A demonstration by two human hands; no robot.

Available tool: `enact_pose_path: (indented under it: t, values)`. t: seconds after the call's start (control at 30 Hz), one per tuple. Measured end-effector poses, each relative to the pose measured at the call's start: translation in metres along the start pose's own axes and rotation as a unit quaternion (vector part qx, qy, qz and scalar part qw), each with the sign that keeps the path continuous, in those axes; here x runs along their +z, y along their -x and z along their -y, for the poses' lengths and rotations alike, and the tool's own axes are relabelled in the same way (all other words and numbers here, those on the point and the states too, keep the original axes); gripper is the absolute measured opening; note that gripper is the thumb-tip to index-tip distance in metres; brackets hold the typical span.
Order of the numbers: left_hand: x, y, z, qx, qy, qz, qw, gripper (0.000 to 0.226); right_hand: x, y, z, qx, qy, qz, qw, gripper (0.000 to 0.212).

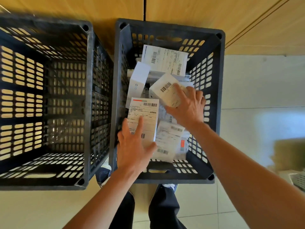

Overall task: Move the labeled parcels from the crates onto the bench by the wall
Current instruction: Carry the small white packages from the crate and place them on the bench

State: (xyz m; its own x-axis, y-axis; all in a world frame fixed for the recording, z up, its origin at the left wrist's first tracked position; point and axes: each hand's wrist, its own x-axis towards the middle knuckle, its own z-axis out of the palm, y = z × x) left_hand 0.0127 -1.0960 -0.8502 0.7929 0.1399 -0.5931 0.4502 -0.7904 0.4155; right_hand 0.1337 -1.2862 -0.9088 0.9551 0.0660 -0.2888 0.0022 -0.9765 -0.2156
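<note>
Two dark slatted crates stand side by side below me. The right crate [166, 176] holds several white labeled parcels. My left hand [133, 149] grips the near end of a flat white parcel [146, 113] with a red-striped label, thumb on one edge and fingers on its face. My right hand [188, 106] is spread over a small tilted white box [165, 90] with a barcode, fingers wrapped around its right side. A larger labeled parcel [166, 61] leans at the crate's far end. The left crate [90, 103] has nothing visible inside it.
A yellow-brown wooden surface [189, 14] runs along the far side of both crates. Pale floor tiles [257, 90] lie to the right, with a blurred greenish object [288, 149] and a light basket [298, 180] at the right edge. My legs and shoes stand just behind the crates.
</note>
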Motion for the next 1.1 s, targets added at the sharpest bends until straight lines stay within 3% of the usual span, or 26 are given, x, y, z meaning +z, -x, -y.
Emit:
enact_pose_path:
  t: [0.23, 0.43, 0.63, 0.87, 1.1]
  values:
    - [-0.070, 0.061, -0.045, 0.004, -0.018, -0.030, 0.999, 0.097, -0.095, 0.077, 0.026, 0.125, -0.066, -0.012, 0.990, 0.085]
    - [-0.180, 0.144, -0.073, -0.009, -0.050, -0.084, 0.995, 0.097, -0.226, 0.139, 0.079, 0.068, -0.071, -0.004, 0.995, 0.086]
    - [-0.311, 0.242, -0.067, -0.058, -0.035, -0.162, 0.985, 0.094, -0.337, 0.194, 0.184, -0.013, -0.097, -0.010, 0.995, 0.082]
    - [-0.434, 0.346, 0.007, -0.118, 0.003, -0.258, 0.959, 0.093, -0.408, 0.255, 0.355, -0.112, -0.139, -0.012, 0.984, 0.080]
    - [-0.516, 0.442, 0.150, -0.179, 0.074, -0.319, 0.928, 0.091, -0.424, 0.326, 0.527, -0.218, -0.092, -0.024, 0.971, 0.084]
